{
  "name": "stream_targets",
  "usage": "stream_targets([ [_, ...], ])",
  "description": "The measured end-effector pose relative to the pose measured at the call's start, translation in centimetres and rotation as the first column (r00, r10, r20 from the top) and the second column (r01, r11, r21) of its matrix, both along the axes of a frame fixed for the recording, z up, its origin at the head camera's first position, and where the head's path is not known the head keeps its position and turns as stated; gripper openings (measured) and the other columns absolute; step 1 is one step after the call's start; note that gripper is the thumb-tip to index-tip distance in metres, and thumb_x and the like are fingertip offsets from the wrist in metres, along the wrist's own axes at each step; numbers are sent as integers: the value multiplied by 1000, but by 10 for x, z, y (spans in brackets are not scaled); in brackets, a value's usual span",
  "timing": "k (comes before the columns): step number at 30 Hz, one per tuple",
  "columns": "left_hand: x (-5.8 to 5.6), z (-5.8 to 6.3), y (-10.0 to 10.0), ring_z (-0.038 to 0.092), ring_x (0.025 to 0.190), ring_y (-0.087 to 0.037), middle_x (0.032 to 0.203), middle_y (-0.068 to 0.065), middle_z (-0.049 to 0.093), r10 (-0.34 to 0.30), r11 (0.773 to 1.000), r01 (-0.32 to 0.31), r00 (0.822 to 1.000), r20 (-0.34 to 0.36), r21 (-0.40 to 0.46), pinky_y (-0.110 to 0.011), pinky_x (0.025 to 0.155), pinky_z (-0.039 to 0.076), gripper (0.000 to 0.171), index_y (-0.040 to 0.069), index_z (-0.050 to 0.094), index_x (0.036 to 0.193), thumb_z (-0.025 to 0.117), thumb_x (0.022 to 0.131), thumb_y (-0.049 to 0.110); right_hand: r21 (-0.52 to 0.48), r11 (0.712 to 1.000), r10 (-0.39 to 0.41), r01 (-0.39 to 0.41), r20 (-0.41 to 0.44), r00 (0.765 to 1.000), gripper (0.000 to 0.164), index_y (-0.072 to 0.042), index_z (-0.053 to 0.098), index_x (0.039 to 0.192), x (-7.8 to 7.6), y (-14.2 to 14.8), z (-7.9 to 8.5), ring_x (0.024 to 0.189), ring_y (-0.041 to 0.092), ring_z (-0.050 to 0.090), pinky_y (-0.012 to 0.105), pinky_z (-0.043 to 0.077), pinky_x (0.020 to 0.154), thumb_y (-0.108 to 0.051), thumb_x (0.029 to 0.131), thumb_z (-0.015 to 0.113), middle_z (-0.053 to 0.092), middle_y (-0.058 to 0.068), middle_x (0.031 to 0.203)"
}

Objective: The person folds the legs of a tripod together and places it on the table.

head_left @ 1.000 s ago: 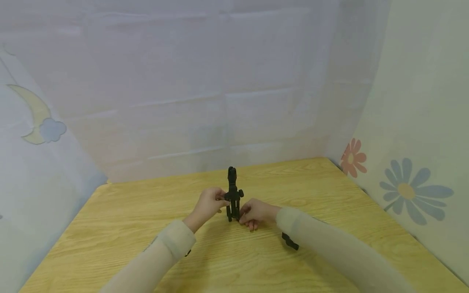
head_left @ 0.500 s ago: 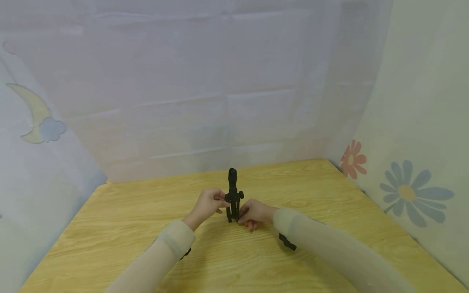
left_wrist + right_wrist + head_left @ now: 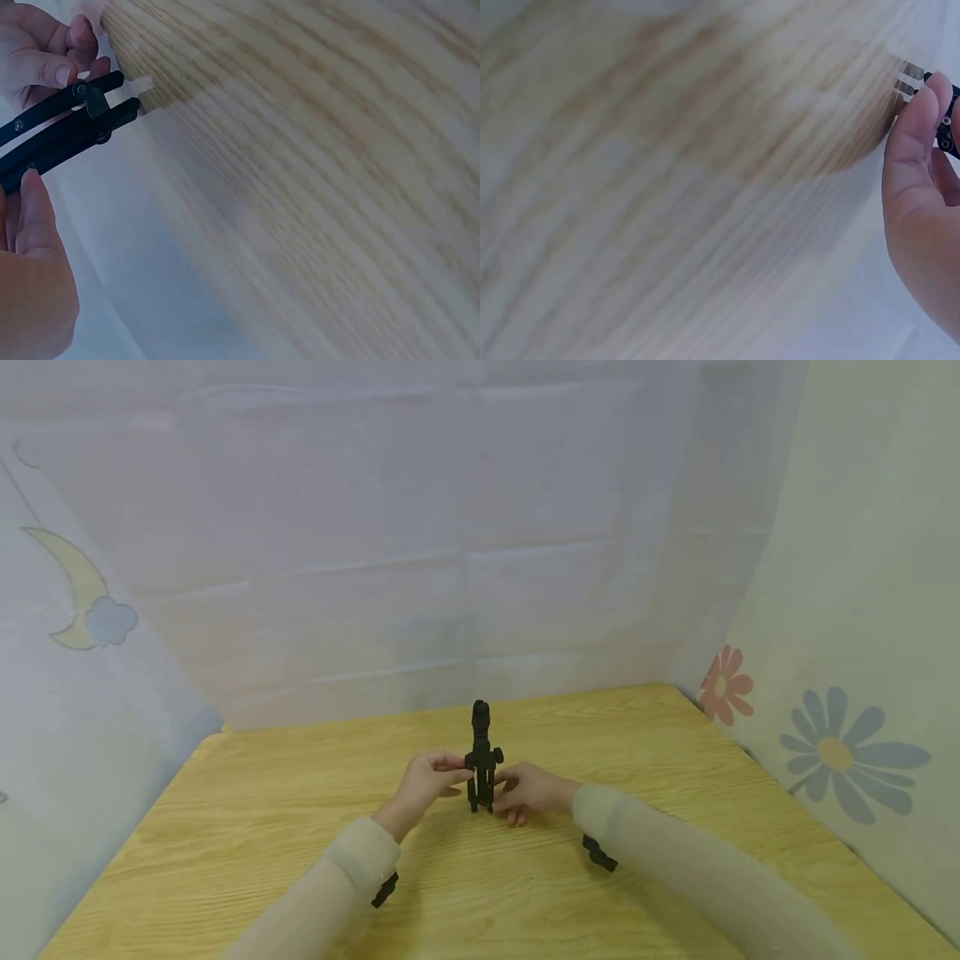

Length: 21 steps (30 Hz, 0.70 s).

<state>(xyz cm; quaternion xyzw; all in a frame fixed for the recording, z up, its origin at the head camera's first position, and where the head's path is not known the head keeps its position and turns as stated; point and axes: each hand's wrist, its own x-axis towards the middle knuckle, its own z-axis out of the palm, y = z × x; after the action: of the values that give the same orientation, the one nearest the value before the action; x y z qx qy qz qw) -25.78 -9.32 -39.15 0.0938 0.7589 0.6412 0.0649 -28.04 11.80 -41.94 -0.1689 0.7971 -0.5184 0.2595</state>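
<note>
A small black tripod (image 3: 482, 739) stands upright on the wooden table, its legs folded close together and a round knob (image 3: 498, 755) on its right side. My left hand (image 3: 422, 787) pinches it from the left, just below the knob's height. On the other side my right hand (image 3: 534, 791) holds the lower legs between thumb and fingers. In the left wrist view the dark legs (image 3: 67, 139) slant across the left edge, with the left thumb against them. The right wrist view shows only a bit of the tripod (image 3: 946, 139) behind the right fingers.
The wood-grain table (image 3: 247, 827) reaches back to a pale hanging cloth (image 3: 360, 568). Printed cloths with a moon and flowers flank it on both sides. Black wrist pieces (image 3: 598, 853) show under the light sleeves (image 3: 660, 843).
The right hand has shifted slightly up the legs from the feet, its fingers spreading a little. The left hand keeps its pinch. The tripod sits slightly further right in view.
</note>
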Motion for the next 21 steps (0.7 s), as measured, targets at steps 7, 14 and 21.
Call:
stream_targets([
  [7, 1, 0, 1, 66, 95, -22, 101, -10, 70, 25, 999, -27, 999, 42, 35, -39, 79, 56, 16, -8, 68, 102, 67, 91, 3, -4, 1000, -8, 8, -4, 1000, 45, 3, 54, 131, -3, -1, -3, 66, 17, 63, 32, 56, 61, -8, 90, 70, 66, 11, 87],
  [14, 4, 24, -5, 63, 107, -32, 118, -20, 65, -25, 1000, 25, 999, 20, 18, -48, 91, 50, 34, -8, 58, 125, 62, 91, -2, 56, 998, -15, 20, -86, 996, 55, -1, 53, 134, -3, -7, 0, 107, 28, 58, 42, 54, 80, -15, 86, 76, 57, 16, 125],
  [21, 9, 67, 4, 44, 132, -33, 140, -14, 52, -96, 994, 93, 994, -50, -57, -54, 108, 32, 56, 7, 46, 144, 68, 92, 13, 37, 999, -20, 24, -86, 996, 49, 1, 56, 130, -2, -9, 0, 107, 25, 58, 39, 53, 79, -13, 87, 75, 55, 17, 133],
])
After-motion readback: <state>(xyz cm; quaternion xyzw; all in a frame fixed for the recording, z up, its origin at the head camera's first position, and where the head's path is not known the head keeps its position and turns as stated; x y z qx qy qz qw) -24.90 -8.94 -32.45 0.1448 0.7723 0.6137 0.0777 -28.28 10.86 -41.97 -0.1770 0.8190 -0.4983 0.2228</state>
